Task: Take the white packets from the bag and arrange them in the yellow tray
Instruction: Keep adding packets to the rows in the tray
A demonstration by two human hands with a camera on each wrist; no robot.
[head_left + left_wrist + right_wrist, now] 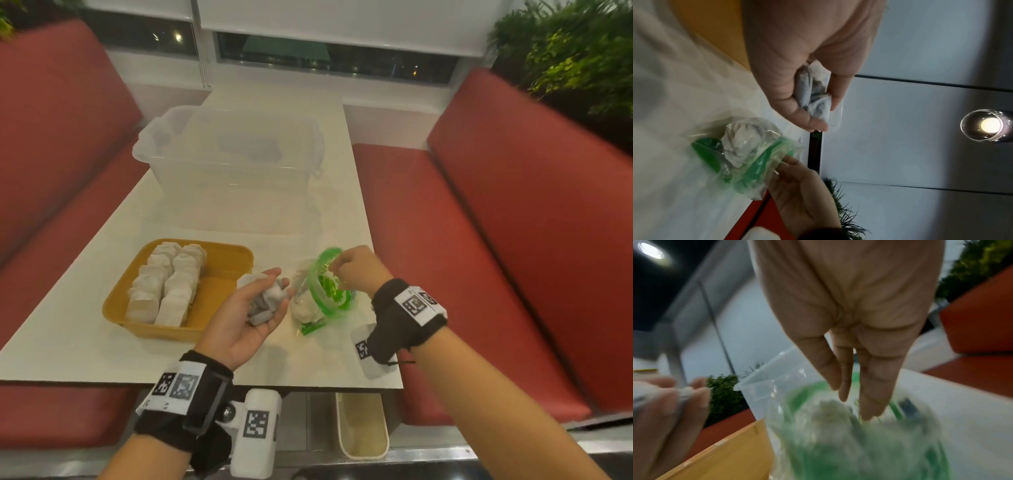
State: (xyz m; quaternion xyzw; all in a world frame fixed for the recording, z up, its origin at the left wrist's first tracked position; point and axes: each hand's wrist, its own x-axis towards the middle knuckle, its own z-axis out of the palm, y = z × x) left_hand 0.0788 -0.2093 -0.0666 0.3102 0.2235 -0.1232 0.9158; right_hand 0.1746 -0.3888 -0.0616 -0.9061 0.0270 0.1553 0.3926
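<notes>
Head view: left hand (245, 317) grip curled round white packets (266, 301); right hand (359, 270) pinches bag (325, 294) rim near table (383, 342) edge.

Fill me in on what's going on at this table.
A person is emptying white packets from a clear, green-printed bag into a yellow tray. The left hand holds a small bunch of packets palm-up beside the tray. The right hand pinches the bag's rim, and more packets are inside it. Two rows of packets already fill the tray's left side; its right side is bare.
</notes>
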